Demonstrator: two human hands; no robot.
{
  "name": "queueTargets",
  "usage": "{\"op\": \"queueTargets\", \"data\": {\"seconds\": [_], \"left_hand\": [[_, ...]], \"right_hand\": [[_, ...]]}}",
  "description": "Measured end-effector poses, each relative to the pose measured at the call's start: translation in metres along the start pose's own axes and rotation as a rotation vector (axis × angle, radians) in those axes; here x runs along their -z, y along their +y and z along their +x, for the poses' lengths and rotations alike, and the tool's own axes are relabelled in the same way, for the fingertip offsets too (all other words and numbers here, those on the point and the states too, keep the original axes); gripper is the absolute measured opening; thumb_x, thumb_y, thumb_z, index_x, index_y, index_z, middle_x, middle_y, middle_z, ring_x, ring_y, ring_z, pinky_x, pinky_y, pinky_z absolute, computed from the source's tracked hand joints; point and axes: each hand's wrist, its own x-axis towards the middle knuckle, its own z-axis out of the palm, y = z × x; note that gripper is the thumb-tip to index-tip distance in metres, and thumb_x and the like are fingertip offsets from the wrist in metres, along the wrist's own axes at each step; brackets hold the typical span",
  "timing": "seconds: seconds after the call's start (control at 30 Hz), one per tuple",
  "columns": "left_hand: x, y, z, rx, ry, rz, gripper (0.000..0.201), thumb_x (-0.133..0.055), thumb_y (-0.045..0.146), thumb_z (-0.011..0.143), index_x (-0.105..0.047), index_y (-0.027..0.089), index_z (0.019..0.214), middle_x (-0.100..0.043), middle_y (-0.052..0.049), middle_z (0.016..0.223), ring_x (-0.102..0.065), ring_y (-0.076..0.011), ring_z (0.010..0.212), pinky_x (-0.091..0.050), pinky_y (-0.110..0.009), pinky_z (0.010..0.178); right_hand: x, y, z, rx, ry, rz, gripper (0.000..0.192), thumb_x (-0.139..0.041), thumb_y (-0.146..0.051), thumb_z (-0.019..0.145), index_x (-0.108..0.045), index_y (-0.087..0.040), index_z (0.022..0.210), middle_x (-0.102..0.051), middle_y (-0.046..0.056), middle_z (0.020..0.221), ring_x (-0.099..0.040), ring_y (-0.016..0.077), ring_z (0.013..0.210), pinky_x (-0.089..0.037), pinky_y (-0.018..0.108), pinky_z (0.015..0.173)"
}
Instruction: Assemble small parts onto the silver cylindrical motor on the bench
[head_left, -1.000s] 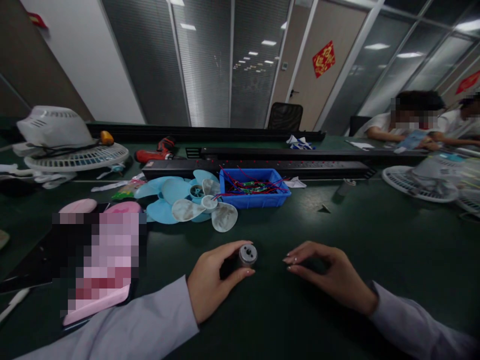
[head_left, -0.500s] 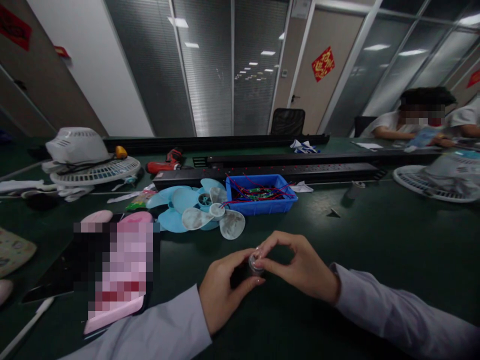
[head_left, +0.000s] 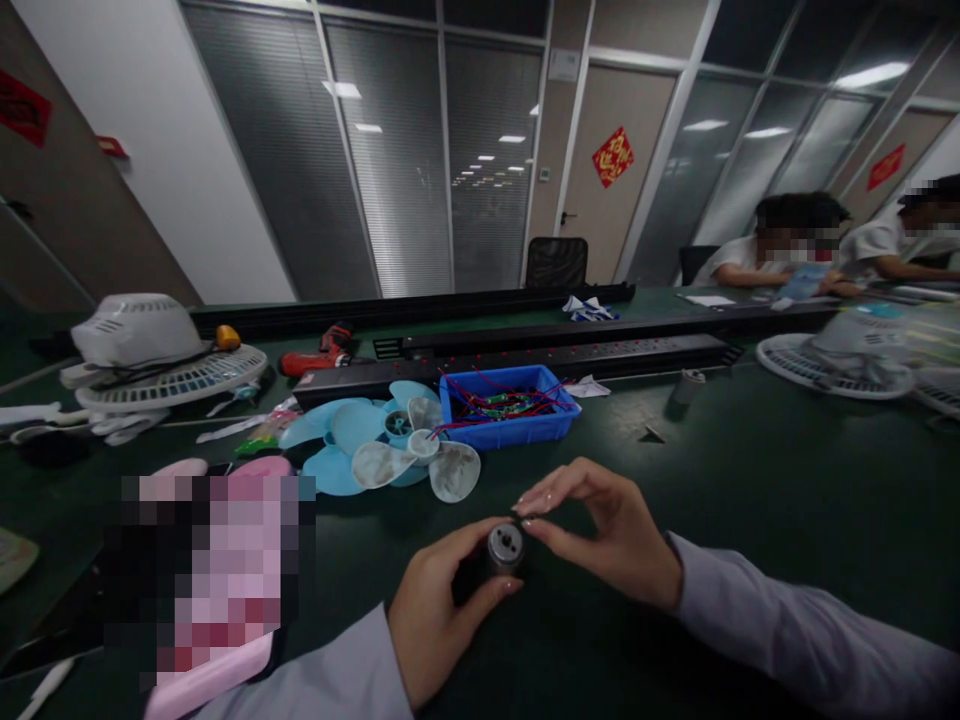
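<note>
motor: small metal cylinder, flat round end turned up toward the camera, pinched between thumb and fingers of the left hand; raised just off the worktop, probably to bring the end face into view

left fingers: closed around the dark body of the motor, thumb over the top, fingertip under the front edge; grip on the sides leaves the end face bare

right hand: arched just beside the motor, fingers curled with tips hovering over the top rim; index tip at the rim, contact too close to call; holding nothing, loosely bent rather than clamped, apparently poised to work on the exposed face

fan blades: pale blue and clear propellers stacked beyond the fingers, hubs up, seemingly set aside within reach

blue bin: shallow tray past the fingertips, holding red wires and a green board; keeps loose small parts together

power strips: long black bars behind the bin, rows of red lights

fan housings: white grille with motor cover far out from the left fingers, another grille far out from the right fingers

drill: red and black lying on its side

writing: red square paper on the door with gold characters, too small to read; no brand legible on motor or drill

other people: two seated at the far right, hands on their own work
</note>
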Motion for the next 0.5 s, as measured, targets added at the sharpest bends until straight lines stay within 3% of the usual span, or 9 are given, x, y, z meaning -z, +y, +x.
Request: {"op": "queueTargets", "data": {"seconds": [0.17, 0.27, 0.37, 0.5], "left_hand": [[0.001, -0.001, 0.0, 0.001, -0.004, 0.045, 0.041, -0.069, 0.028, 0.081, -0.061, 0.027, 0.121, -0.07, -0.003, 0.119, -0.066, -0.0238, 0.108, -0.053, -0.038, 0.095], [0.001, -0.001, 0.001, -0.007, 0.003, 0.039, 0.04, -0.069, 0.028, 0.081, -0.061, 0.027, 0.12, -0.071, -0.002, 0.115, -0.067, -0.0236, 0.105, -0.054, -0.037, 0.093], [0.001, -0.002, 0.0, -0.007, 0.006, 0.035, 0.04, -0.069, 0.029, 0.081, -0.061, 0.028, 0.12, -0.071, -0.002, 0.114, -0.068, -0.0232, 0.103, -0.055, -0.037, 0.092], [0.001, -0.002, 0.001, -0.008, 0.009, 0.041, 0.04, -0.069, 0.029, 0.081, -0.061, 0.028, 0.12, -0.071, 0.0, 0.115, -0.067, -0.0225, 0.104, -0.054, -0.036, 0.092]], "right_hand": [[0.044, -0.003, -0.034, -0.183, -0.142, -0.167, 0.013, -0.074, -0.018, 0.077, -0.061, -0.021, 0.077, -0.075, 0.006, 0.085, -0.071, 0.022, 0.094, -0.058, 0.039, 0.081], [0.062, -0.004, -0.053, -0.255, -0.243, -0.245, 0.009, -0.072, -0.018, 0.08, -0.064, -0.021, 0.084, -0.076, 0.006, 0.087, -0.068, 0.0222, 0.101, -0.056, 0.041, 0.087], [0.068, 0.0, -0.063, -0.269, -0.321, -0.303, 0.01, -0.072, -0.021, 0.079, -0.068, -0.023, 0.088, -0.077, 0.005, 0.092, -0.065, 0.0226, 0.108, -0.053, 0.044, 0.093], [0.064, 0.008, -0.065, -0.26, -0.339, -0.314, 0.009, -0.075, -0.022, 0.077, -0.067, -0.025, 0.08, -0.078, 0.003, 0.088, -0.066, 0.0239, 0.107, -0.046, 0.049, 0.1]]}}
